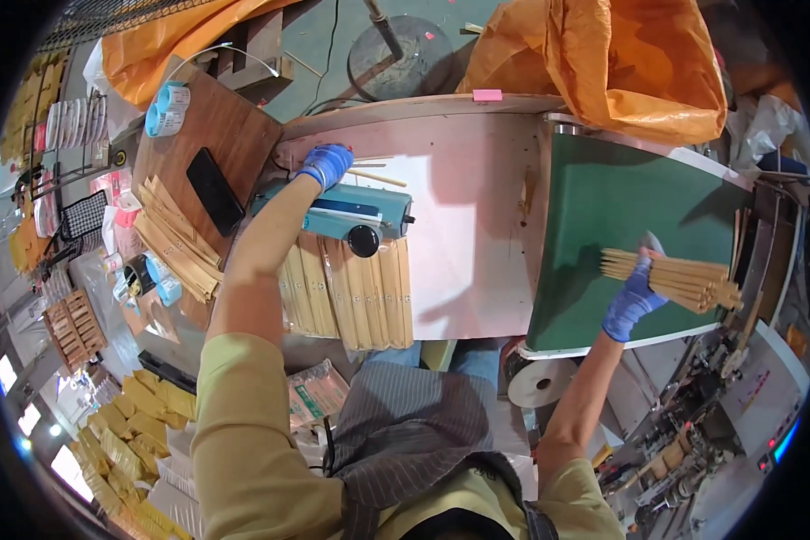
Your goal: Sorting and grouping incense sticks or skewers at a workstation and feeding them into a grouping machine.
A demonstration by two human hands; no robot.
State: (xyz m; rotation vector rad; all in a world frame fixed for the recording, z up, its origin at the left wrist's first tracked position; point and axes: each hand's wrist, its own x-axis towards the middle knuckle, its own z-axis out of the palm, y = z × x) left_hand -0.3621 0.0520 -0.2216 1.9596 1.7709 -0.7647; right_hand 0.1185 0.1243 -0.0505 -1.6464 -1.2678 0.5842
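Observation:
My right hand (637, 292), in a blue glove, is closed around a bundle of thin wooden chopsticks (684, 279) above the green conveyor belt (639, 198). At the far left of the white worktop (468, 243), my gloved left hand (326, 165) is at the back edge of a teal bag sealer (360, 205) with a black knob. Its fingers look curled, and what they hold is hidden. A few loose sticks (378, 177) lie just right of those fingers. In front of the sealer lies a row of clear-wrapped chopstick packs (364, 292).
On a brown wooden board (211, 117) to the left are a black phone (215, 191), more chopsticks (180, 238) and blue-white rolls (166, 110). An orange sack (630, 67) hangs over the far right edge. Machinery (666, 459) stands at the lower right.

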